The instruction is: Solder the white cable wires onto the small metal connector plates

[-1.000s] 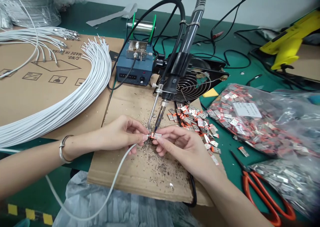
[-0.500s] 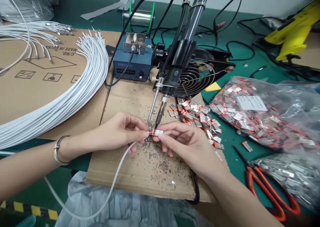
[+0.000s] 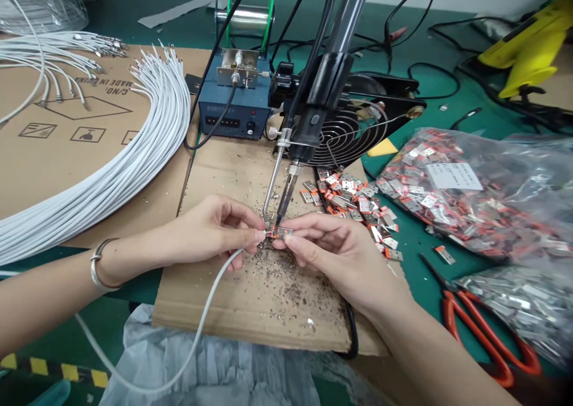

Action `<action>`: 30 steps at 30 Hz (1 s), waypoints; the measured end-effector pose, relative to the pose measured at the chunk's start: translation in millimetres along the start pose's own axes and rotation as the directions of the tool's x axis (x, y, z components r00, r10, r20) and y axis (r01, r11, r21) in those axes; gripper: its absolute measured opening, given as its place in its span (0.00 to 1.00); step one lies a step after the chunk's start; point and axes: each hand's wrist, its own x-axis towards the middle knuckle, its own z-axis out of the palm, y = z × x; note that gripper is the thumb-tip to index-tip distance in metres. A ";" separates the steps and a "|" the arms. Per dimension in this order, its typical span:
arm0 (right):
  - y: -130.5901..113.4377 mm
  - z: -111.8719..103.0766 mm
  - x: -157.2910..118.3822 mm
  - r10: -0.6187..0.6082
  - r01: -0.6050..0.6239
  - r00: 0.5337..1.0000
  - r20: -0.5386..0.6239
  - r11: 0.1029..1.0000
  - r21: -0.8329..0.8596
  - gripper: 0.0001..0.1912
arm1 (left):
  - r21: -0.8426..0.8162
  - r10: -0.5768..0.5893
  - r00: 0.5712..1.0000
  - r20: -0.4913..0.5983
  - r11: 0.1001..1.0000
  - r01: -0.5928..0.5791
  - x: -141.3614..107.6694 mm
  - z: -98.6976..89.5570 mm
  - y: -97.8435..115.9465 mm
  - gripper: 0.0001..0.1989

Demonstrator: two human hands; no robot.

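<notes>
My left hand (image 3: pixel 219 230) pinches the end of a white cable (image 3: pixel 206 301), which loops down and off to the left. Between thumb and fingers of my right hand (image 3: pixel 331 248) is a small metal USB connector (image 3: pixel 283 231) with an orange part. The cable end and the connector meet under the tip of a soldering iron (image 3: pixel 286 200) clamped in a black stand. A thin metal feed tube (image 3: pixel 273 185) ends beside that tip. Whether the wires touch the connector's contacts is too small to tell.
Loose connectors (image 3: pixel 358 200) lie right of the iron, near a bagged pile (image 3: pixel 447 197) and red-handled scissors (image 3: pixel 483 328). A white cable bundle (image 3: pixel 152 143) curves across the left. Behind stand a blue feeder box (image 3: pixel 235 110), a solder spool (image 3: pixel 248 21) and a fan (image 3: pixel 344 137).
The whole view has shifted slightly. The connector has tilted a little in my right hand, its face now darker. Both hands keep their grips by the iron tip.
</notes>
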 end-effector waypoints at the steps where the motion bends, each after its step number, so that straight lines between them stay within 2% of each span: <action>1: 0.4 0.4 0.2 -0.004 0.003 1.000 -0.010 1.000 -0.013 0.06 | 0.010 0.001 1.000 -0.013 1.000 -0.001 0.5 0.6 0.2 0.04; 5: 2.3 2.7 0.7 -0.030 0.028 0.999 -0.034 0.998 -0.062 0.05 | 0.046 0.006 0.998 -0.063 0.999 -0.003 1.6 3.6 0.2 0.03; 11: 0.6 4.4 1.0 -0.020 0.014 0.997 -0.069 0.995 -0.097 0.05 | 0.049 0.036 0.999 -0.041 0.998 -0.034 1.9 3.0 -0.6 0.03; 21: -0.8 0.7 0.3 -0.004 0.002 1.000 -0.019 0.996 -0.089 0.05 | 0.033 0.006 0.998 -0.066 0.999 -0.004 0.7 3.4 4.8 0.04; 30: 2.8 -3.0 -0.7 -0.025 0.026 0.999 0.024 0.999 -0.045 0.05 | 0.040 0.017 1.000 -0.018 0.999 -0.016 -1.7 1.1 4.7 0.04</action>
